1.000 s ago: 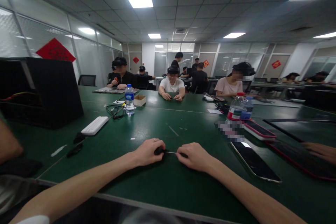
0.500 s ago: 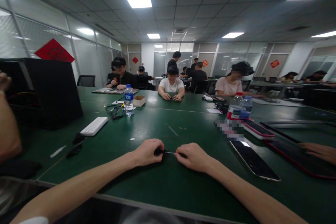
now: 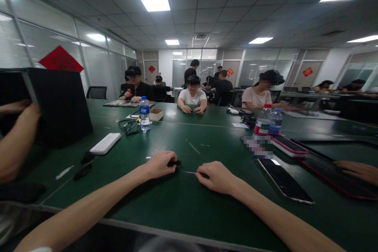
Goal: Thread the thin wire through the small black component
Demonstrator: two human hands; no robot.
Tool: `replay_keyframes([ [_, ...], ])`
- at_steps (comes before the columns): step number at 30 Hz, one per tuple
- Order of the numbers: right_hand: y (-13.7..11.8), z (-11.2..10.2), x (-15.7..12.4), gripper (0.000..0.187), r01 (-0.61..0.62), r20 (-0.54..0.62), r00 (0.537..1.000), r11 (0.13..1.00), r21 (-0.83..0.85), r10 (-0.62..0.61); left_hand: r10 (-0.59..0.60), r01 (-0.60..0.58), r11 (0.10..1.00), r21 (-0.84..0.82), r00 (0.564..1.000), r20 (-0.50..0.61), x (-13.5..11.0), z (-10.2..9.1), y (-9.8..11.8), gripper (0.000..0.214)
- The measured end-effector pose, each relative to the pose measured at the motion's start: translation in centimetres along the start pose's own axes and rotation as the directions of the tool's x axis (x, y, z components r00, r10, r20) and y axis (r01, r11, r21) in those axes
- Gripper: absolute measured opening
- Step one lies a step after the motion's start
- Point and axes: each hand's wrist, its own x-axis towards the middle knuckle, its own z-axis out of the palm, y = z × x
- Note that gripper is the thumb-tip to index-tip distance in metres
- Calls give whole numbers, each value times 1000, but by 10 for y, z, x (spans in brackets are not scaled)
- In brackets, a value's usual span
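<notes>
My left hand (image 3: 159, 164) rests on the green table (image 3: 189, 212) with its fingers closed on a small black cap (image 3: 173, 163). My right hand (image 3: 215, 176) lies a little to the right, pinching a thin pen-like tool (image 3: 192, 173) whose bare silver tip points left. A gap separates the cap from the tip.
A phone (image 3: 285, 182) lies right of my right hand, with a red-edged tablet (image 3: 339, 179) and another person's hand (image 3: 358, 170) beyond. A white case (image 3: 105, 143), cables, water bottles (image 3: 144, 113) and a black box (image 3: 50, 104) stand further off. A neighbour's arm (image 3: 14, 141) reaches in at left. Several people sit across the table.
My left hand has pulled the black cap off to the left and away from the tool, leaving its silver tip bare. The neighbour's arm at left has lowered toward the black box.
</notes>
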Motion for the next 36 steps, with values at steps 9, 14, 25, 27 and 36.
replay_keyframes([
  [9, -2, -1, -1, 32, -1, -9, 1000, 1000, -22, 1, 133, -134, 991, 13, 990, 41, -4, -1, 10, 16],
  [14, -2, -2, 0, 31, 1, -4, 1000, 1000, -25, -1, 179, -178, 984, -21, 983, 46, -6, 0, 16, 17],
  [25, -1, 2, 1, 31, -3, 3, 1000, 1000, -30, 3, 230, -227, 966, -124, 973, 8, -8, -2, 22, 17],
  [27, 0, 3, 1, 31, -3, 4, 1000, 999, -43, 3, 224, -221, 966, -134, 974, 10, -9, -2, 23, 17],
  [36, -2, 0, 0, 30, 0, 10, 1000, 999, -50, 0, 159, -149, 974, -169, 986, 49, -8, -4, 26, 13],
])
